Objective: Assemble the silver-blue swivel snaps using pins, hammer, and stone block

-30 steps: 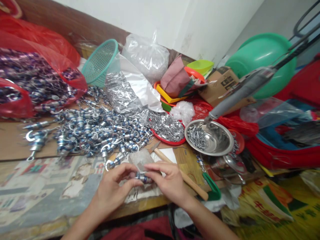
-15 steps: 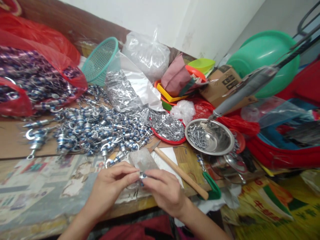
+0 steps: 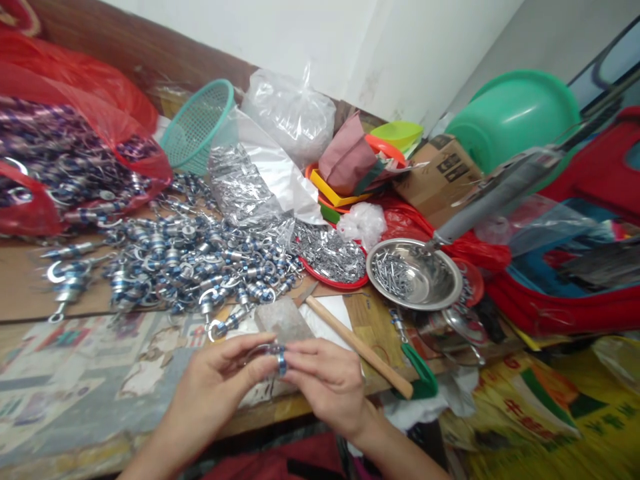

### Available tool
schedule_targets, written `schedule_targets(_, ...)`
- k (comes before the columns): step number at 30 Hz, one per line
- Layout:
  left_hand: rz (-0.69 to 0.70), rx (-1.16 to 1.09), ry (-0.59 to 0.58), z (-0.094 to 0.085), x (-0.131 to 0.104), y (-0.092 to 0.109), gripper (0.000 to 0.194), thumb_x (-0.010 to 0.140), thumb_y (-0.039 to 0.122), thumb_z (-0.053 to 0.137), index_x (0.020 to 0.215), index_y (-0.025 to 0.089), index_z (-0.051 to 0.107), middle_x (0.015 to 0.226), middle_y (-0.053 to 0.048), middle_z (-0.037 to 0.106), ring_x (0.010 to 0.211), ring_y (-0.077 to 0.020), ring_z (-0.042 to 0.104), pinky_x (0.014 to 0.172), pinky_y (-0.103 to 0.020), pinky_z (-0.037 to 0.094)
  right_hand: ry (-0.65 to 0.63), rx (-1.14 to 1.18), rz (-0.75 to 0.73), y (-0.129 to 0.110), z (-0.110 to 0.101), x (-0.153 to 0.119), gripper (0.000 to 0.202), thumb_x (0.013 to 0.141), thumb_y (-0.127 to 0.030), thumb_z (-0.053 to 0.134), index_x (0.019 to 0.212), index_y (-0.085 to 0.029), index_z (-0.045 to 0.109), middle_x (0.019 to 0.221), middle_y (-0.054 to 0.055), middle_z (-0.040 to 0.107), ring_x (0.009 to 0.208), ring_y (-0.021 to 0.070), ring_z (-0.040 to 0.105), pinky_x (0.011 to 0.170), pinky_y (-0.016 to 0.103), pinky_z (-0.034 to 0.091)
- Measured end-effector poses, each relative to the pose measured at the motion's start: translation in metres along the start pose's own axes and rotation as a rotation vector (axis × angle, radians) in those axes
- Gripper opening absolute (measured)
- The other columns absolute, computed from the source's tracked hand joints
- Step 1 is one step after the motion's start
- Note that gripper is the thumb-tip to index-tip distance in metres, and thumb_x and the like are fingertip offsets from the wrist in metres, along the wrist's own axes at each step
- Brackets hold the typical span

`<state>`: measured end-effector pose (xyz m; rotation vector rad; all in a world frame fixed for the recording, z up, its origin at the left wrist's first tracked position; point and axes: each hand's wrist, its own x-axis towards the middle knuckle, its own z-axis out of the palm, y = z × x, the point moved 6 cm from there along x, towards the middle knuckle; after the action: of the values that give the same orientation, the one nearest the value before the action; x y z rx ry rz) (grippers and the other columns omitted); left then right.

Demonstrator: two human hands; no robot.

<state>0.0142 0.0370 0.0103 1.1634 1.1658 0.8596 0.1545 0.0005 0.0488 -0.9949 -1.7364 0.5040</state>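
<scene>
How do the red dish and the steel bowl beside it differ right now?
The red dish is coloured, while the steel bowl is shiny silver.
Small silvery pieces cover most of the dish; in the bowl, thin pins gather on the left, leaving metal bare on the right.
Both hold loose metal parts.

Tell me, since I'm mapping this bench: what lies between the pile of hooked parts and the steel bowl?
A red dish heaped with small metal pieces lies between the pile of hooked parts and the steel bowl in the head view.
</scene>
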Motion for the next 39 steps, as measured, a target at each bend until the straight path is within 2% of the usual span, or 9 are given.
schedule_targets(5,-0.084,-0.180,0.017,0.001,0.000,-0.021,0.057,0.057,0.029,0.073,0.110,0.020,0.055,0.092,-0.002,0.070,0.089,-0.0204,0.062,0.077,-0.026,0.049,-0.192,-0.011,0.178,0.015,0.000,0.014,0.012,0.074,-0.019,0.062,0.082,-0.018,0.071,0.077,0.006,0.070,0.069,0.0141,0.065,0.064,0.022,0.053)
schedule_targets(10,-0.138,-0.230,-0.096,0.006,0.005,-0.017,0.066,0.062,0.029,0.069,0.120,0.016,0.040,0.078,-0.002,0.066,0.079,-0.0187,0.062,0.073,-0.027,0.049,-0.085,-0.746,0.307,0.090,-0.052,0.069,0.027,0.085,-0.015,0.041,0.099,-0.017,0.064,0.103,0.007,0.064,0.095,0.0155,0.058,0.085,0.028,0.044)
schedule_targets(14,-0.156,-0.206,-0.162,0.009,0.009,-0.010,0.064,0.063,0.023,0.068,0.119,0.018,0.038,0.071,0.001,0.060,0.073,-0.0161,0.059,0.068,-0.025,0.048,-0.160,-0.865,0.389,0.149,-0.064,0.099,0.023,0.073,-0.004,0.050,0.085,-0.015,0.067,0.091,0.011,0.065,0.094,0.0235,0.057,0.083,0.034,0.042)
schedule_targets(18,-0.181,-0.234,-0.280,0.014,0.013,-0.008,0.065,0.064,0.017,0.065,0.120,0.020,0.033,0.069,0.004,0.057,0.067,-0.0151,0.059,0.066,-0.028,0.048,-0.186,-0.892,0.429,0.166,-0.063,0.106,0.029,0.066,0.003,0.050,0.080,-0.018,0.066,0.090,0.009,0.062,0.097,0.0228,0.054,0.084,0.032,0.039)
schedule_targets(24,-0.238,-0.271,-0.279,0.010,0.020,-0.011,0.070,0.057,0.011,0.067,0.117,0.019,0.031,0.063,0.006,0.056,0.059,-0.0141,0.059,0.060,-0.029,0.047,-0.118,-0.738,0.459,0.142,-0.074,0.100,0.026,0.078,-0.007,0.042,0.099,-0.012,0.057,0.091,0.010,0.062,0.089,0.0186,0.057,0.078,0.031,0.043)
schedule_targets(28,-0.219,-0.316,-0.292,0.010,0.023,-0.013,0.069,0.057,0.008,0.066,0.116,0.020,0.032,0.064,0.005,0.058,0.059,-0.0141,0.059,0.060,-0.029,0.046,-0.225,-0.481,0.421,0.091,-0.043,0.065,0.014,0.081,-0.021,0.050,0.090,-0.015,0.059,0.073,0.001,0.066,0.064,0.0114,0.062,0.059,0.021,0.047)
schedule_targets(30,-0.209,-0.334,-0.301,0.010,0.022,-0.014,0.068,0.058,0.007,0.065,0.116,0.020,0.032,0.065,0.004,0.060,0.060,-0.0144,0.059,0.061,-0.029,0.046,-0.260,-0.231,0.297,0.058,-0.021,0.045,0.009,0.078,-0.019,0.054,0.083,-0.016,0.062,0.076,0.002,0.068,0.067,0.0121,0.062,0.061,0.022,0.048)
schedule_targets(33,-0.194,-0.353,-0.301,0.010,0.022,-0.016,0.069,0.059,0.006,0.065,0.118,0.020,0.031,0.066,0.004,0.061,0.060,-0.0138,0.059,0.062,-0.029,0.046,-0.306,-0.212,0.016,0.021,0.005,0.024,0.015,0.080,-0.011,0.051,0.084,-0.017,0.064,0.080,0.003,0.068,0.075,0.0141,0.061,0.070,0.026,0.047)
schedule_targets(39,-0.158,-0.363,-0.309,0.011,0.023,-0.017,0.067,0.060,0.008,0.066,0.117,0.019,0.034,0.064,0.004,0.061,0.063,-0.0150,0.059,0.063,-0.029,0.045,-0.300,-0.415,-0.242,0.007,0.020,0.013,0.021,0.083,-0.009,0.044,0.095,-0.016,0.060,0.087,0.006,0.067,0.082,0.0170,0.059,0.070,0.031,0.044)
